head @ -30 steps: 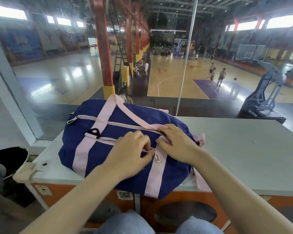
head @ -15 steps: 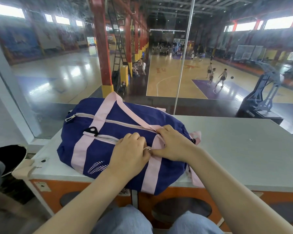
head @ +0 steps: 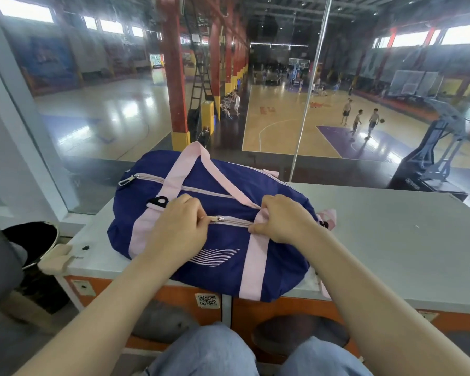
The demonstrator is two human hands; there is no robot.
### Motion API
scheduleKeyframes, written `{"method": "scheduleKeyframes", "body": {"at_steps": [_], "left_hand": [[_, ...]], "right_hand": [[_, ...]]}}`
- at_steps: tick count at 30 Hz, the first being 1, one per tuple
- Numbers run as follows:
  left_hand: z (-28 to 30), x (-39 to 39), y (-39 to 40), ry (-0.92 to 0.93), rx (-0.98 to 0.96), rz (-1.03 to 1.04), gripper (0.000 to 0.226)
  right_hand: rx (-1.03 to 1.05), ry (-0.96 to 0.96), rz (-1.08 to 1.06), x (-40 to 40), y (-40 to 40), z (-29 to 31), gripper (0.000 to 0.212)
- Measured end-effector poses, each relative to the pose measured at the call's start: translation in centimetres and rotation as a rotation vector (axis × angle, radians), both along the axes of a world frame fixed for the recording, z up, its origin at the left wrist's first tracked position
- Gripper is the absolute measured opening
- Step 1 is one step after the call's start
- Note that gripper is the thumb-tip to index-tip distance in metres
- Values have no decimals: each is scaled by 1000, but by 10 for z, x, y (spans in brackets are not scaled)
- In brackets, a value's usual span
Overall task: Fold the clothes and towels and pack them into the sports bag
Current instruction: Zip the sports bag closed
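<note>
navy sports bag [head: 223,256] with pink straps lies on its side on the grey table [head: 391,240], near the left end by the glass, its front edge overhanging slightly. left hand [head: 178,230] has fingers curled, pinching the side-pocket zipper slider [head: 219,219]. right hand [head: 285,221] is curled too, gripping bag fabric and pink strap at the zip's right end.
</note>
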State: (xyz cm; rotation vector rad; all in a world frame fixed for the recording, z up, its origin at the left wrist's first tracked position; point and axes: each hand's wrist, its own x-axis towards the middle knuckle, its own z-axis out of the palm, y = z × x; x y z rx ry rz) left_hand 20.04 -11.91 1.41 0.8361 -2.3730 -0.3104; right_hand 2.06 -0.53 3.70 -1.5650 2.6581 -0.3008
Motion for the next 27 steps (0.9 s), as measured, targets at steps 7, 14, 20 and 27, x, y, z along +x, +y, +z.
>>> {"method": "scheduleKeyframes", "body": {"at_steps": [7, 14, 20, 27], "left_hand": [[10, 33, -36, 65, 11, 170, 28], [4, 48, -57, 72, 106, 200, 29], [9, 39, -55, 73, 129, 211, 26], [9, 18, -48, 45, 145, 233, 29]], "right_hand": [[-12, -57, 1, -9, 3, 1, 33], [-18, -86, 41, -18, 1, 8, 29], [-81, -126, 66, -37, 7, 14, 30], [-128, -124, 53, -61, 18, 16, 25]]}}
